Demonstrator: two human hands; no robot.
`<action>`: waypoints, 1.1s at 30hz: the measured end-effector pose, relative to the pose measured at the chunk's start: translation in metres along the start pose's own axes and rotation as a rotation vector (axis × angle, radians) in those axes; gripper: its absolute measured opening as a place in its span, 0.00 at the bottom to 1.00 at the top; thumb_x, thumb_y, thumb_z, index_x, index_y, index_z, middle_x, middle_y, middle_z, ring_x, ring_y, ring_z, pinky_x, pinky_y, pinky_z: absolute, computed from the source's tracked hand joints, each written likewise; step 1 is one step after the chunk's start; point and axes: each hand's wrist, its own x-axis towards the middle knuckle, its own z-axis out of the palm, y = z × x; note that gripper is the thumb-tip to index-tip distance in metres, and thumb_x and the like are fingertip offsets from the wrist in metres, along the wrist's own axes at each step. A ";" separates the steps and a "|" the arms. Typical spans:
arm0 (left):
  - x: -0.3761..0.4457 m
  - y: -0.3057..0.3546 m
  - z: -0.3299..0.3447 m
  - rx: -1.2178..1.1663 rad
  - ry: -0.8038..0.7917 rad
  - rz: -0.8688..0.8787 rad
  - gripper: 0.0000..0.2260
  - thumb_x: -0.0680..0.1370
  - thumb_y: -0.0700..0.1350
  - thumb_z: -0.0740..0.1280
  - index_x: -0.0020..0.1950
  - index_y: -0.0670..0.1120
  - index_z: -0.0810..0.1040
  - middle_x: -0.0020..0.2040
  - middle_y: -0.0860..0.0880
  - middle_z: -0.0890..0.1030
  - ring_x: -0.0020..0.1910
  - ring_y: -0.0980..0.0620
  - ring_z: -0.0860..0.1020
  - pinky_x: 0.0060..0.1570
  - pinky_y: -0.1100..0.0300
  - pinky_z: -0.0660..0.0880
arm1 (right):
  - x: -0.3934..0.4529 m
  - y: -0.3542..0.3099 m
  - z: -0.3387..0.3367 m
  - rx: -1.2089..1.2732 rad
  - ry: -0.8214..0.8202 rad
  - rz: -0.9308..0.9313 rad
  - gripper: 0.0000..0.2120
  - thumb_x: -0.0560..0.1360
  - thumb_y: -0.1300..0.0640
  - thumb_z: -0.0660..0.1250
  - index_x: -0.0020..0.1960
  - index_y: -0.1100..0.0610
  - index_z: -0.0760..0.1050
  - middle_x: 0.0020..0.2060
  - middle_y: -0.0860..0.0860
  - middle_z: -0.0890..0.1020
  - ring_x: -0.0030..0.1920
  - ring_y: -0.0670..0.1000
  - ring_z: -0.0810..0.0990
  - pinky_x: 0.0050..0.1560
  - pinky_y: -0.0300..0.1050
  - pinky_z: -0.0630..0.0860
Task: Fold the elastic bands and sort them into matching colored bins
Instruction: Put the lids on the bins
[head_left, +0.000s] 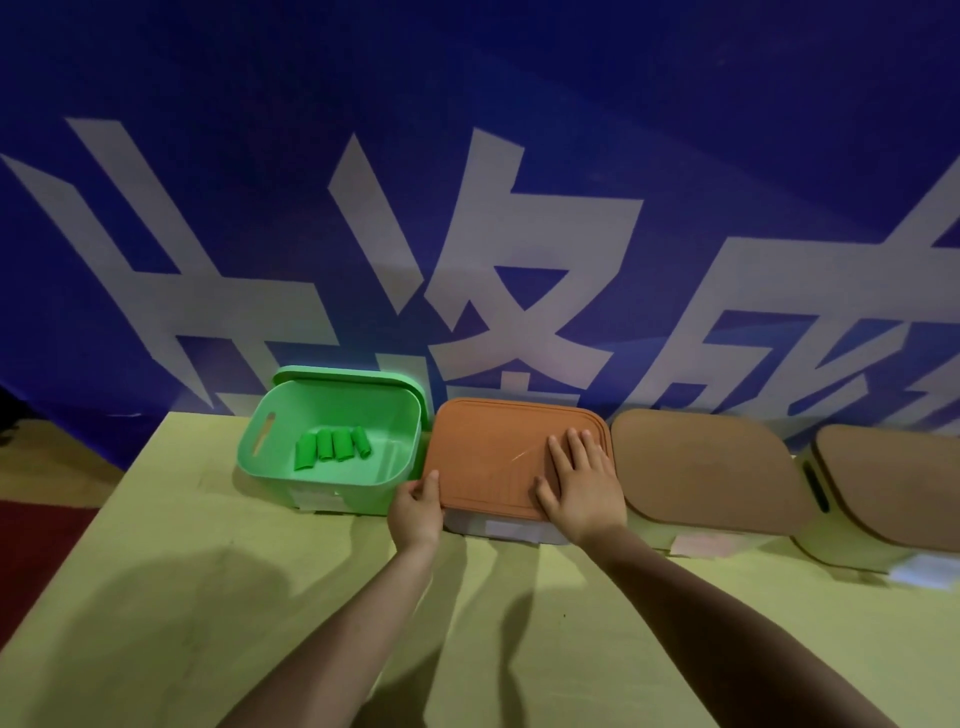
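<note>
An open green bin (400, 452) stands at the back of the table and holds several folded green elastic bands (332, 446) in a row on its floor. Its green lid (363, 375) leans behind it. To its right stands a bin closed by an orange lid (493, 447). My left hand (415, 512) grips the lid's front left corner, thumb on top. My right hand (584, 480) lies flat on the lid's right side with straight fingers.
Two more bins with brown lids (706, 467) (893, 483) stand further right along the back. The yellow-green table (208, 597) stretches toward me. A blue banner with white characters (467, 208) hangs behind. Red floor (36, 551) shows past the left edge.
</note>
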 end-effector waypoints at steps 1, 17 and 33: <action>0.001 0.004 0.001 0.000 -0.030 -0.026 0.18 0.80 0.54 0.61 0.46 0.39 0.77 0.39 0.43 0.80 0.41 0.43 0.80 0.40 0.55 0.73 | 0.003 0.000 -0.002 0.009 -0.008 0.005 0.39 0.73 0.34 0.35 0.79 0.53 0.47 0.78 0.56 0.49 0.78 0.56 0.43 0.73 0.47 0.38; 0.031 0.053 -0.061 0.395 -0.336 0.261 0.11 0.81 0.40 0.57 0.49 0.43 0.79 0.41 0.46 0.80 0.31 0.50 0.75 0.33 0.59 0.74 | 0.047 -0.054 -0.039 0.202 0.121 -0.104 0.21 0.78 0.47 0.58 0.69 0.53 0.69 0.66 0.52 0.73 0.64 0.53 0.70 0.65 0.49 0.68; 0.056 0.017 -0.058 0.871 -0.519 0.952 0.20 0.79 0.41 0.64 0.71 0.51 0.71 0.62 0.47 0.71 0.55 0.48 0.76 0.56 0.55 0.73 | 0.025 -0.083 0.006 0.020 -0.103 -0.349 0.43 0.69 0.30 0.24 0.78 0.46 0.46 0.78 0.54 0.46 0.77 0.53 0.39 0.72 0.51 0.32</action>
